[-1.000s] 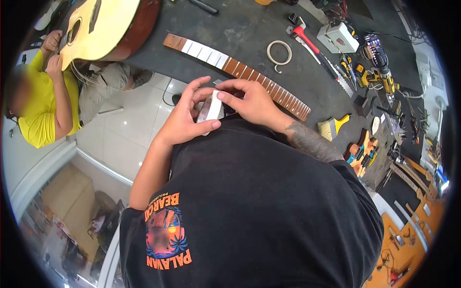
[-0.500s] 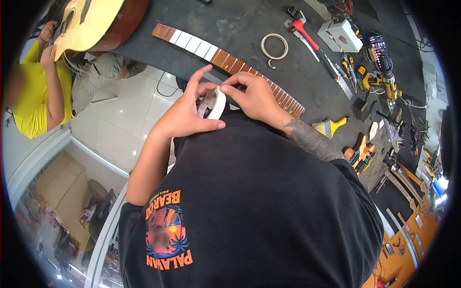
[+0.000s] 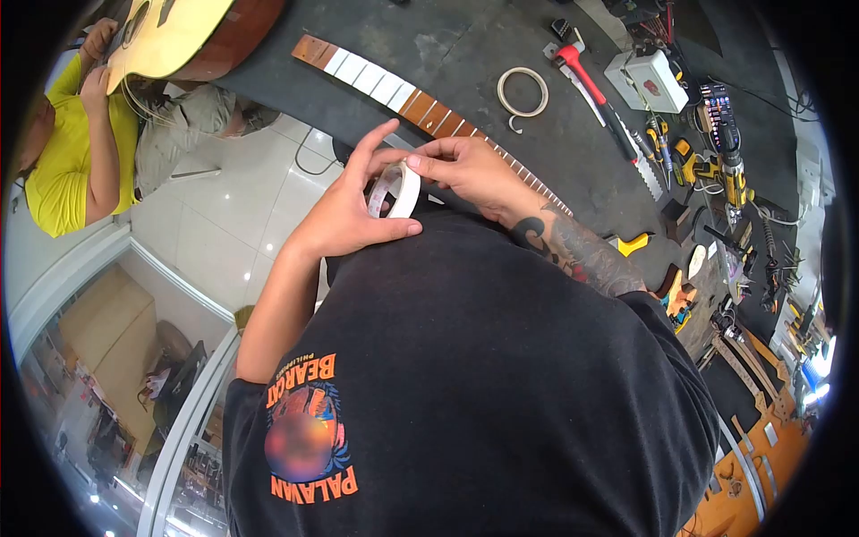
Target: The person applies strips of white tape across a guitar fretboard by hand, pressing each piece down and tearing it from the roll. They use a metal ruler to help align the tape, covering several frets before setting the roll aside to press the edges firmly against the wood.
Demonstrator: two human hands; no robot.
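Note:
A white tape roll (image 3: 407, 194) is held upright by my left hand (image 3: 351, 201), its thumb on the lower rim and index finger raised. My right hand (image 3: 465, 172) pinches at the roll's top edge with thumb and forefinger; whether a tape end lies between them is too small to tell. Just beyond both hands, a guitar fretboard (image 3: 429, 114) lies diagonally on the dark bench (image 3: 447, 36), with white strips across several of its frets. Part of it is hidden behind my right hand and forearm.
Another tape ring (image 3: 523, 92) lies beyond the fretboard. To the right are a red-handled saw (image 3: 591, 85), a white box (image 3: 646, 80), a yellow drill (image 3: 735, 183) and a yellow-handled brush (image 3: 633, 243). A person in yellow (image 3: 112, 161) holds an acoustic guitar (image 3: 179, 45) at left.
The view has shifted slightly, so bench items appear further right. My right hand has moved slightly along the tape's top edge, and my right forearm has turned, now covering more of the brush.

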